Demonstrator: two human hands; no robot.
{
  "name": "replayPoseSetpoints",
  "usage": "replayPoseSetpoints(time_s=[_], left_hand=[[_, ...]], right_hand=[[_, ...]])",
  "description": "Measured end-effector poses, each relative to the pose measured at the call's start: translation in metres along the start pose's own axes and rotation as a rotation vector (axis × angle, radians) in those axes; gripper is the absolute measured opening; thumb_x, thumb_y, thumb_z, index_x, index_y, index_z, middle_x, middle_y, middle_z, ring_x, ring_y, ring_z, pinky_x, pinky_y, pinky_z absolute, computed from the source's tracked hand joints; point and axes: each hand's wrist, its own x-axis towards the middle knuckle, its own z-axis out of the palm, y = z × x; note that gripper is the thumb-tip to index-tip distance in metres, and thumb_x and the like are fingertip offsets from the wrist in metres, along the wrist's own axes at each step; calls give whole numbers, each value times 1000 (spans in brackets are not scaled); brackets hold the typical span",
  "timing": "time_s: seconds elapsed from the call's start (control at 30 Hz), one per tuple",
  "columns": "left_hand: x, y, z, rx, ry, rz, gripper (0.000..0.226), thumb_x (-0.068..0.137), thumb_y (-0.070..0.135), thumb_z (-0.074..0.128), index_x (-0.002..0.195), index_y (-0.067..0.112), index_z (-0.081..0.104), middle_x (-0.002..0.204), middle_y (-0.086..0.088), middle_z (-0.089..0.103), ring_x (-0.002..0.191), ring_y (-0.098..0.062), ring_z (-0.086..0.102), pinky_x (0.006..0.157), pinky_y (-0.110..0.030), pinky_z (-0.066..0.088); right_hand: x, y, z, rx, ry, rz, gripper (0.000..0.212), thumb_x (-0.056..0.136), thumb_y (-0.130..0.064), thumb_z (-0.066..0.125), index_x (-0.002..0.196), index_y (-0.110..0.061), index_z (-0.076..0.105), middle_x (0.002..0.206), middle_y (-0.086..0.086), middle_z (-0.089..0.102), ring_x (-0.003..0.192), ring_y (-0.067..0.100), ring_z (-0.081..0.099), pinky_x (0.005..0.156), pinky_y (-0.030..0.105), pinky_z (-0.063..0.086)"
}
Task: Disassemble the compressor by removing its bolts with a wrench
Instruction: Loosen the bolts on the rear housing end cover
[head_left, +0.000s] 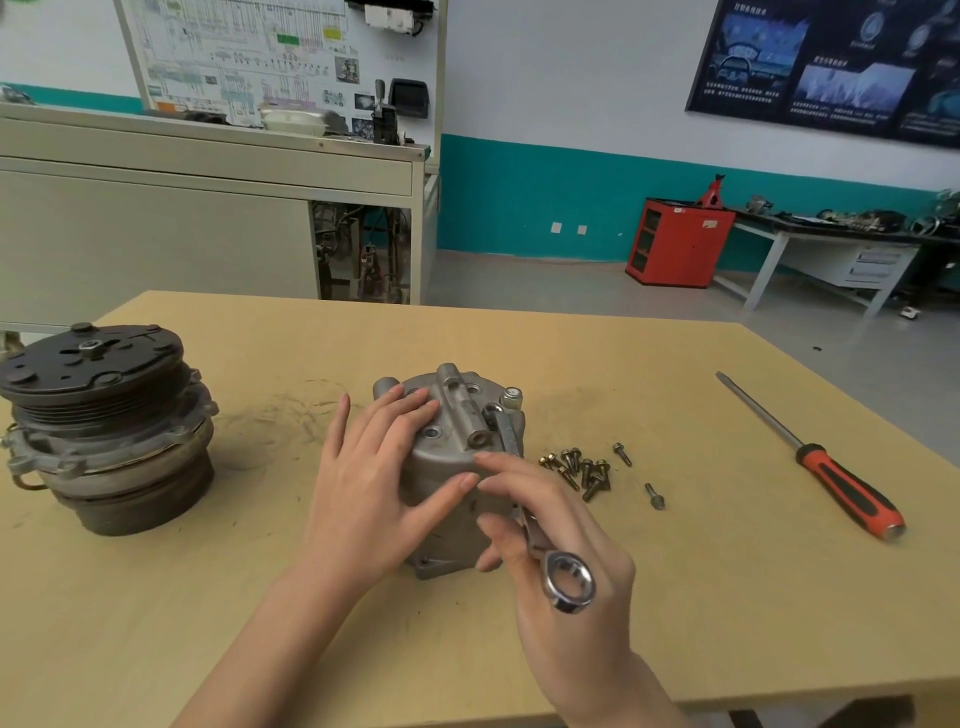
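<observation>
A grey compressor housing (447, 457) stands on end in the middle of the wooden table (727, 597). My left hand (374, 478) presses flat on its top and left side, fingers straight. My right hand (561, 561) holds a metal combination wrench (535, 530) by its shaft. The wrench's far end sits at a bolt on the housing's top right, and its ring end (569, 581) points toward me. One bolt head (511, 398) stands up at the housing's far right edge. Several removed bolts (582, 470) lie in a heap just right of the housing.
The compressor's front section with black clutch pulley (98, 415) stands at the table's left. A long screwdriver with a red and black handle (815, 462) lies at the right. Two loose bolts (653, 494) lie between heap and screwdriver. A bench and red cabinet (675, 241) stand behind.
</observation>
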Motion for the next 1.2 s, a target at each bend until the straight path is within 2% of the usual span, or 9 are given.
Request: replayPoseSetpoints(time_s=[0.2, 0.43, 0.5, 0.57, 0.63, 0.73, 0.87, 1.03, 1.2], left_hand=[[0, -1, 0, 1, 6, -1, 78, 84, 73, 39, 125, 10, 61, 135, 0, 57, 133, -11, 40, 117, -57, 20], [0, -2, 1, 7, 21, -3, 68, 81, 61, 50, 124, 10, 61, 134, -1, 58, 133, -13, 41, 116, -56, 21], [-1, -1, 1, 3, 18, -7, 68, 80, 61, 50, 124, 10, 61, 135, -1, 57, 133, -14, 42, 117, -56, 20], [-1, -1, 1, 0, 11, -18, 69, 80, 62, 50, 125, 10, 61, 135, -1, 57, 133, -15, 42, 117, -56, 20], [0, -1, 0, -1, 10, -19, 69, 80, 62, 50, 125, 10, 61, 135, -1, 57, 133, -14, 42, 116, -57, 20], [0, -1, -1, -12, 7, -14, 69, 80, 61, 51, 125, 9, 61, 134, -1, 58, 132, -14, 43, 116, -57, 21], [0, -1, -1, -26, 7, -20, 70, 80, 63, 50, 127, 12, 60, 136, 3, 56, 133, -11, 40, 118, -53, 18], [0, -1, 0, -34, 17, -15, 68, 79, 62, 52, 125, 13, 61, 136, 3, 56, 133, -8, 38, 118, -51, 17], [0, 0, -2, -30, 8, -18, 67, 80, 62, 51, 126, 14, 61, 136, 3, 55, 134, -12, 41, 118, -47, 15]], right_hand=[[-2, 0, -7, -130, -62, 54, 51, 98, -41, 37, 97, -1, 69, 117, 9, 64, 84, 18, 71, 63, 28, 59], [6, 4, -19, -340, -194, -50, 44, 97, -34, 39, 101, -2, 69, 114, 9, 67, 106, 15, 65, 89, 24, 51], [3, 9, -23, -168, -182, 76, 32, 94, -27, 46, 105, -6, 67, 118, 2, 66, 109, 8, 61, 92, 19, 48], [4, 18, -27, 241, -105, 384, 19, 92, -21, 52, 107, -16, 62, 117, -6, 67, 103, 10, 65, 85, 21, 52], [12, 35, -33, 660, 67, 641, 8, 94, -15, 46, 100, -15, 52, 109, 6, 70, 84, 22, 71, 71, 25, 55], [44, 81, -36, 841, 158, 917, 13, 98, -2, 37, 94, -13, 45, 84, 12, 71, 56, 18, 62, 54, 22, 49], [108, 135, -10, 701, -241, 1149, 9, 96, -3, 44, 103, -8, 48, 71, 7, 68, 42, 9, 46, 38, 16, 34], [161, 140, 56, 417, -894, 1023, 17, 98, -12, 47, 109, -2, 55, 67, 4, 64, 38, 4, 38, 37, 14, 26], [171, 125, 93, 456, -1129, 924, 23, 100, -19, 43, 104, -6, 61, 58, 3, 61, 33, 4, 33, 33, 13, 22]])
